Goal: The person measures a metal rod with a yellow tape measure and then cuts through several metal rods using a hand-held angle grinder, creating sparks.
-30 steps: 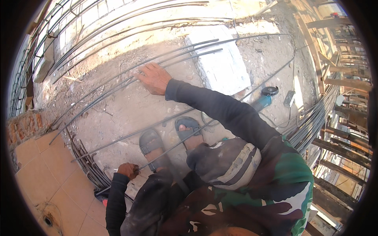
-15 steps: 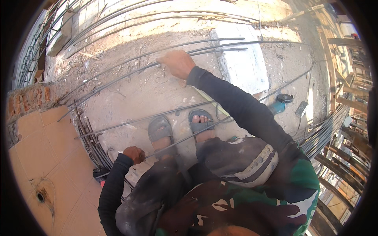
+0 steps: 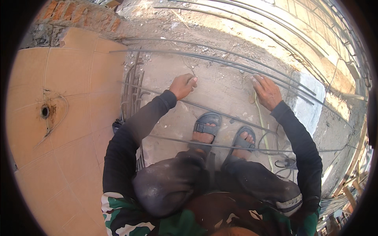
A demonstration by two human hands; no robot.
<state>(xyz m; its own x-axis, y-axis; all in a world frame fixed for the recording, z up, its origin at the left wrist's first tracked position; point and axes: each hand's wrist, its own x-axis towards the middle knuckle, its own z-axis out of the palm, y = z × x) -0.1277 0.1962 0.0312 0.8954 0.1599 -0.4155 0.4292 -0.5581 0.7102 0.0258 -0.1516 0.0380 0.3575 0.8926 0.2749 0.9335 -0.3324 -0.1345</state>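
My left hand (image 3: 182,86) is raised over the ground just beyond a steel rod (image 3: 226,114), its fingers curled in and thumb against them. Whatever it holds, if anything, is too small to make out. My right hand (image 3: 267,92) reaches forward, fingers bent slightly but extended. Their tips are beside a bundle of long thin steel rods (image 3: 220,60); contact is unclear. Another rod (image 3: 220,145) crosses over my sandalled feet (image 3: 205,128). A pale yellow-green strip (image 3: 263,118) runs down from below my right hand.
Orange floor tiles (image 3: 71,157) with a round hole (image 3: 45,111) spread at left. Bent rebar pieces (image 3: 132,86) lie along the tile edge. A broken brick edge (image 3: 75,11) stands far left. At right lies a whitish slab (image 3: 309,104); more long rods (image 3: 252,24) stretch across the far ground.
My view has swung left, showing more tiles. My left hand has let go of the near rod and moved forward. My right hand no longer wraps the far rods; its fingers have loosened.
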